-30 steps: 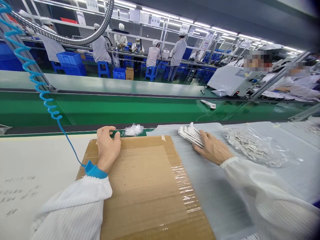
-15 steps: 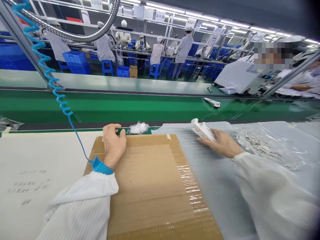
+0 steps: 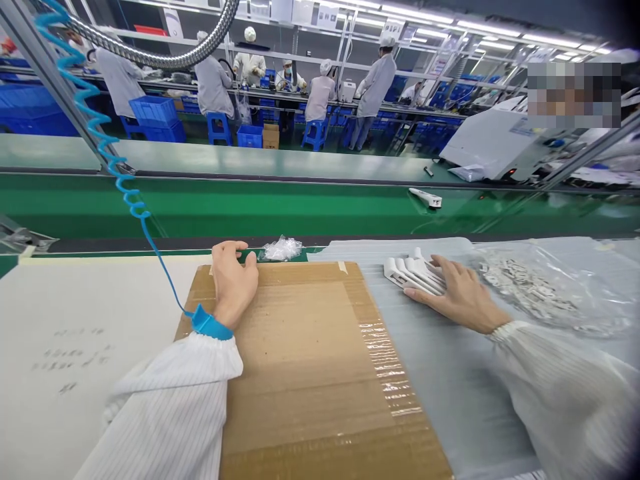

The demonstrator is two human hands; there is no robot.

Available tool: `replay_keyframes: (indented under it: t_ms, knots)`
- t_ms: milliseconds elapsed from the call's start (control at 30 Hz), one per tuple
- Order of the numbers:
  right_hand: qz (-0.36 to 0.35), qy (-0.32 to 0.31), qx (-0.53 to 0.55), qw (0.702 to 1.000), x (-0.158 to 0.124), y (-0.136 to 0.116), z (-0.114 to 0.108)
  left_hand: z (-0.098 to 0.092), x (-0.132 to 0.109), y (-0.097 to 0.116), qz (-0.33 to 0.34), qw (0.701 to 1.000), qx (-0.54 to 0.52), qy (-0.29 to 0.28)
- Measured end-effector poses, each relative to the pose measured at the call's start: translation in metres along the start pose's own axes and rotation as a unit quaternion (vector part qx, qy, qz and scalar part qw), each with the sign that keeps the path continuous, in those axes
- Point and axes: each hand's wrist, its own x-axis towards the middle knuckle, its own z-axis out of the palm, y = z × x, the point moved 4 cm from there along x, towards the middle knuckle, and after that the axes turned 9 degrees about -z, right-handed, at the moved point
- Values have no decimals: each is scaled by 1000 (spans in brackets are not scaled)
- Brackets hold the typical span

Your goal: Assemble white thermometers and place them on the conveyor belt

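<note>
My left hand (image 3: 233, 280) rests on the far edge of a flat cardboard sheet (image 3: 310, 367), its fingers curled over that edge. A blue wrist strap (image 3: 211, 325) with a coiled blue cord (image 3: 95, 127) sits on that wrist. My right hand (image 3: 463, 293) lies flat with its fingers stretched over a fanned row of white plastic parts (image 3: 413, 273) on a grey foam sheet (image 3: 440, 380).
A clear bag of small grey parts (image 3: 530, 290) lies right of my right hand. A crumpled clear wrapper (image 3: 283, 249) sits by the green conveyor (image 3: 300, 207), which carries one white part (image 3: 426, 197). Other workers in white stand at benches beyond.
My right hand has laid the white parts down and spread them flat; half a second ago they stood bunched and tilted up. The left hand has stayed on the cardboard edge.
</note>
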Motion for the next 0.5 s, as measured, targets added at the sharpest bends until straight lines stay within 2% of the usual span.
replay_keyframes:
  t_ms: [133, 233, 400, 500]
  knots:
    - [-21, 24, -3, 999, 0, -8, -9, 0, 0, 1, -5, 1000, 1, -1]
    - [-59, 40, -4, 997, 2, -26, -17, 0, 0, 2, -6, 1000, -4, 1]
    - [-116, 83, 25, 989, 14, -84, -31, 1, 0, 1, 7, 1000, -8, -1]
    - [-164, 84, 53, 981, 27, -121, -33, 0, 0, 0, 5, 1000, -5, 1]
